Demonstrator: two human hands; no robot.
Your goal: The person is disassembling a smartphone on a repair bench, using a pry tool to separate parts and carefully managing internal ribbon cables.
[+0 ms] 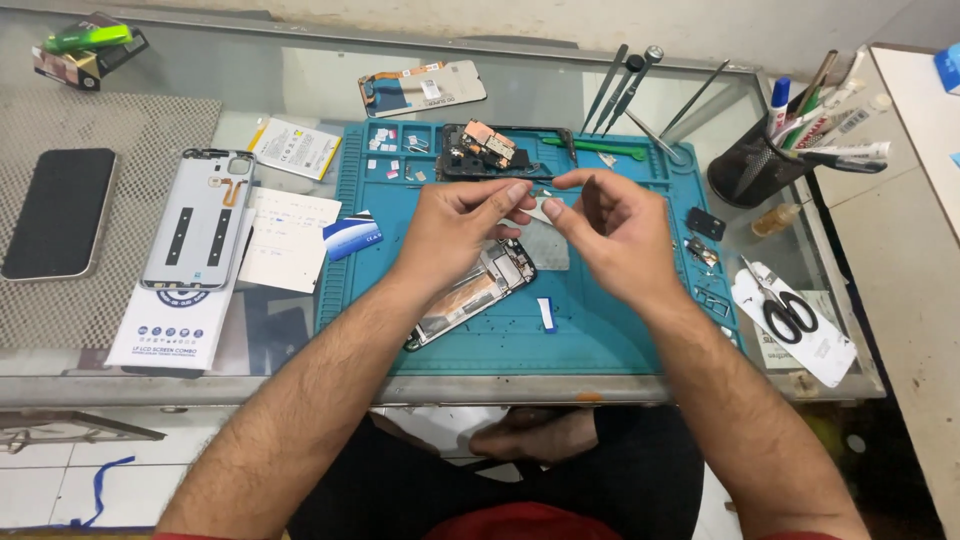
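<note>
Both my hands hover over a blue repair mat (600, 340) on a glass table. My left hand (455, 225) and my right hand (610, 235) pinch a small thin pale strip (537, 203) between their fingertips. Under my left hand lies an opened phone frame (470, 295) with its inner parts showing. At the mat's far edge rests another black phone frame with a circuit board (490, 148).
A grey phone back cover (197, 220), a dark phone (60, 212), a screen part (420, 88) and papers lie to the left. Tweezers (625, 85), a tool cup (760, 160), a small bottle (780, 218) and scissors (785, 305) are on the right.
</note>
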